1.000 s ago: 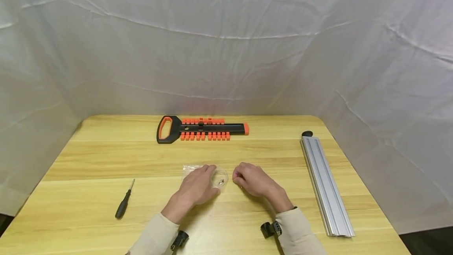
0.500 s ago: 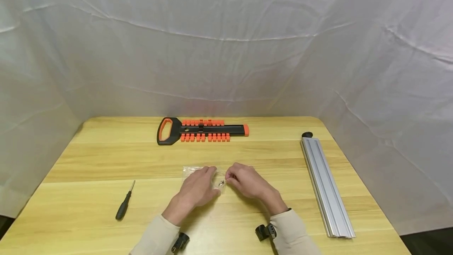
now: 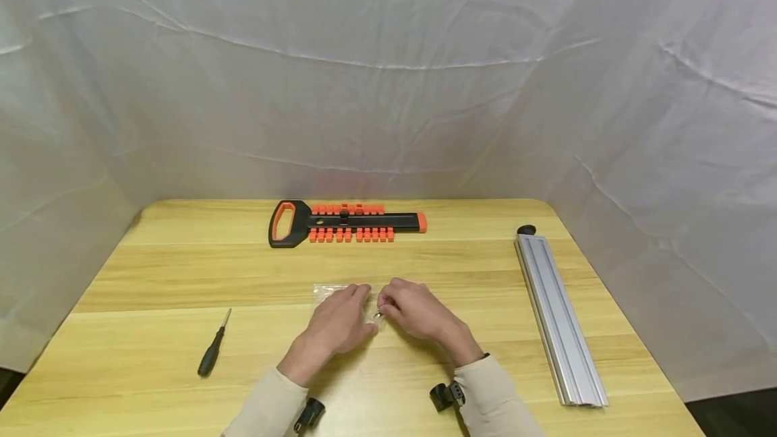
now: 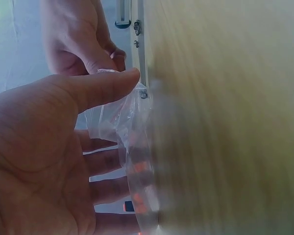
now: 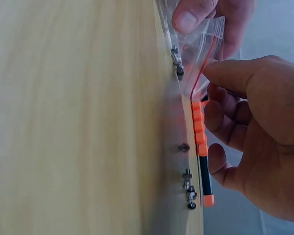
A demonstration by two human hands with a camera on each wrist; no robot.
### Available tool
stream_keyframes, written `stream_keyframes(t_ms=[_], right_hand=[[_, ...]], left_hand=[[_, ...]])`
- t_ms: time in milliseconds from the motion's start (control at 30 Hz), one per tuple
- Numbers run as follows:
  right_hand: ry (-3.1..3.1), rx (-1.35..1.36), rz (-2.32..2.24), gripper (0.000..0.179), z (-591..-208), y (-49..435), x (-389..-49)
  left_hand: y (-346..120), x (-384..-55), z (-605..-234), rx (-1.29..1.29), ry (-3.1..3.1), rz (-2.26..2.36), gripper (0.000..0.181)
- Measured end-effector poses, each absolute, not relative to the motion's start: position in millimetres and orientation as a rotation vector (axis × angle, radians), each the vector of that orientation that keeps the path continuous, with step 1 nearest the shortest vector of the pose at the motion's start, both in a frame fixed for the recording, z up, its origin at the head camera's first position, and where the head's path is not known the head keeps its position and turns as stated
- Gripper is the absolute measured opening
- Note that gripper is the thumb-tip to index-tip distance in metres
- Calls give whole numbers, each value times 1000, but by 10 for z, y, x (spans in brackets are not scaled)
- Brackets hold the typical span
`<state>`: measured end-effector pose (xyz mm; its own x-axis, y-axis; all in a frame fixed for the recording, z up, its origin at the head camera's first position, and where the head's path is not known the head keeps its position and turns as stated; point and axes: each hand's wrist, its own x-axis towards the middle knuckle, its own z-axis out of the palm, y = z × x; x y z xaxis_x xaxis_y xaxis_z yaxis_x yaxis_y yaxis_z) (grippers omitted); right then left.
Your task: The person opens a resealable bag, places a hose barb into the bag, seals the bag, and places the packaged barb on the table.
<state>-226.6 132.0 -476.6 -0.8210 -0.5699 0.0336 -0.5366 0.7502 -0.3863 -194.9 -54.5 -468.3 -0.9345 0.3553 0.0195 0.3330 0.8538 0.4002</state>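
Note:
A clear zip bag with a red seal line lies under my left hand. In the left wrist view the left thumb lies across the bag's gathered plastic, with the other fingers stretched along its far side. My right hand meets the bag from the right. In the right wrist view its thumb and forefinger pinch the bag's edge at the red line, while the remaining fingers curl loosely. Small metal screws sit at the bag's lower side. More loose screws lie on the table below the right hand.
Behind the hands lies a black and orange tool with an orange-lined handle and rows of orange clips. A screwdriver lies at the left. On the right is a long aluminium profile with a black knob.
My right hand has moved left, from beside the bag to its edge over the screws. The bag's rounded right edge, visible earlier, is now mostly covered. The left hand stays in place.

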Motion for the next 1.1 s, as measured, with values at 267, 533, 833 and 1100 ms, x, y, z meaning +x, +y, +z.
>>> stream_keyframes(t_ms=[267, 533, 833, 1100], right_hand=[[2848, -884, -599, 9, -4760, 1292, -2256], [2830, -850, -664, 9, -4701, 1406, -2233], [2850, -761, -744, 10, -4648, 1558, -2213], [2871, -665, -748, 8, -4692, 1733, -2219]], left_hand=[[-532, -1949, -4673, 564, 2972, 604, 65], [-532, -1957, -4681, 549, 2969, 588, 67], [-553, -1968, -4691, 548, 2940, 636, 67], [-533, -1960, -4691, 533, 2941, 635, 67]])
